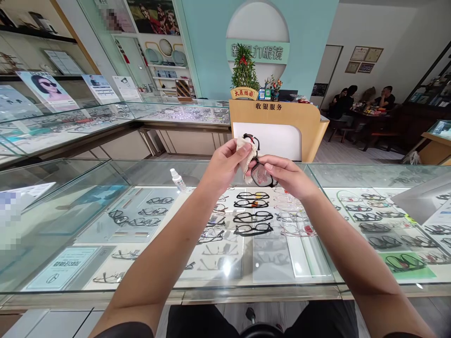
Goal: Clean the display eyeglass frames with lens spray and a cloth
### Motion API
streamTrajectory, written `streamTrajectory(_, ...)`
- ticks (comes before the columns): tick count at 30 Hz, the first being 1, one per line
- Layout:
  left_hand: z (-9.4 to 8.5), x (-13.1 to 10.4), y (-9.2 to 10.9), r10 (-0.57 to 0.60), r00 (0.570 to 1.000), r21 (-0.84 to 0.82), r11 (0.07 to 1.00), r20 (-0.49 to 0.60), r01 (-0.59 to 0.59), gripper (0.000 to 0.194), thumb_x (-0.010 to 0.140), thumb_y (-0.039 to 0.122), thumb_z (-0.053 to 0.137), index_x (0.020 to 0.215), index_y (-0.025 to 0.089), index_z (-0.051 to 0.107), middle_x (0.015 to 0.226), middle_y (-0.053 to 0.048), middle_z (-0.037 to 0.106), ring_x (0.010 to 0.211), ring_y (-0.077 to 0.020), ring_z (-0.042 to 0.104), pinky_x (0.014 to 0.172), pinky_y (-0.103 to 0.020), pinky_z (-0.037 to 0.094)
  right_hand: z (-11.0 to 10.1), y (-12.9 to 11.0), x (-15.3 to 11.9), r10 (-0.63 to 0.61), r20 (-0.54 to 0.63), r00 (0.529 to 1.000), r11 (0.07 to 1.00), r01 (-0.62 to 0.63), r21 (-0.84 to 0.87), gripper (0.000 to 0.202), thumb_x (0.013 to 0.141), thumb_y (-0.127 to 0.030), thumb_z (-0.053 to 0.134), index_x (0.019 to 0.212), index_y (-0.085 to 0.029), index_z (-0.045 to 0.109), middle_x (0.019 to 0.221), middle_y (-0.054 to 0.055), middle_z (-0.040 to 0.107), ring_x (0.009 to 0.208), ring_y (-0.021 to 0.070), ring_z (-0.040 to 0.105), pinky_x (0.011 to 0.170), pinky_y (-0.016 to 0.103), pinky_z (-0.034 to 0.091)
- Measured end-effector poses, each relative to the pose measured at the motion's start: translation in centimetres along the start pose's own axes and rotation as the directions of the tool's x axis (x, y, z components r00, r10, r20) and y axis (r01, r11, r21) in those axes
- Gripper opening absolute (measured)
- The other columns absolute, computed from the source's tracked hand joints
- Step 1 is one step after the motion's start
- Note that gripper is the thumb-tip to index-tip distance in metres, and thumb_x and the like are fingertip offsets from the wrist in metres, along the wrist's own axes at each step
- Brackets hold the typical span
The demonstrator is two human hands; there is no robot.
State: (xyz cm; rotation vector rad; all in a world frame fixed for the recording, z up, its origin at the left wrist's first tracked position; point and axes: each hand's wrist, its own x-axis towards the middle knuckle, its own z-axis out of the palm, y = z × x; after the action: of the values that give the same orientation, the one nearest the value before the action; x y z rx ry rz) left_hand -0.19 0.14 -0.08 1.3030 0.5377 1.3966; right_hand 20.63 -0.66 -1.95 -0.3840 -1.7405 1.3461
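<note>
A pair of dark-framed glasses (262,174) is held up over the glass display case between my two hands. My left hand (230,157) is closed around a cream cloth (244,165), which is folded over the upper part of the glasses. The fingers of my right hand (287,173) pinch the frame beside the lower lens. A small white spray bottle (178,180) stands on the case top, left of my left hand.
Rows of glasses (252,217) lie inside the glass display case (190,290) below my arms. Beyond it are a wooden cashier counter (310,124), more display cases at the left, and several people seated at a table at the back right.
</note>
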Motion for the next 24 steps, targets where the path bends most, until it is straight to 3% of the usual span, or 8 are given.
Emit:
streamTrajectory(9,-0.6,0.1,-0.7,0.065,0.991,0.142,0.989,-0.114,-0.048,0.048,0.081,0.063,0.096,0.095,0.021,0.077,0.093,-0.001,0.074,0.076,-0.0114,0.063,0.069,-0.025,0.055,-0.2,-0.4,0.0,0.013,0.0,1.0,0.996,-0.013,-0.084,0.039,0.107,-0.057,0.071,0.13,-0.028,0.083,0.12,0.005,0.084,0.111,0.0212,0.073,0.103,0.036,0.055)
streamTrajectory(16,-0.6,-0.3,0.5,0.127,0.988,0.276,0.956,-0.086,-0.099,0.049,0.083,0.064,0.094,0.09,0.021,0.071,0.085,0.0,0.072,0.071,-0.0122,0.064,0.065,-0.025,0.057,-0.3,-1.3,-0.2,0.05,0.047,0.998,0.996,-0.046,-0.078,0.037,0.106,-0.055,0.073,0.128,-0.027,0.083,0.12,0.005,0.082,0.074,0.0112,0.055,0.07,0.025,0.057)
streamTrajectory(24,0.5,-0.7,0.7,-0.051,0.998,0.094,0.994,0.042,0.047,0.058,0.076,0.065,0.099,0.092,0.02,0.066,0.073,0.003,0.064,0.061,-0.0106,0.059,0.055,-0.023,0.053,-0.5,-0.3,0.0,0.032,0.067,0.997,0.999,-0.03,-0.029,0.037,0.103,-0.058,0.076,0.125,-0.03,0.084,0.117,0.002,0.081,0.076,0.0127,0.062,0.073,0.029,0.061)
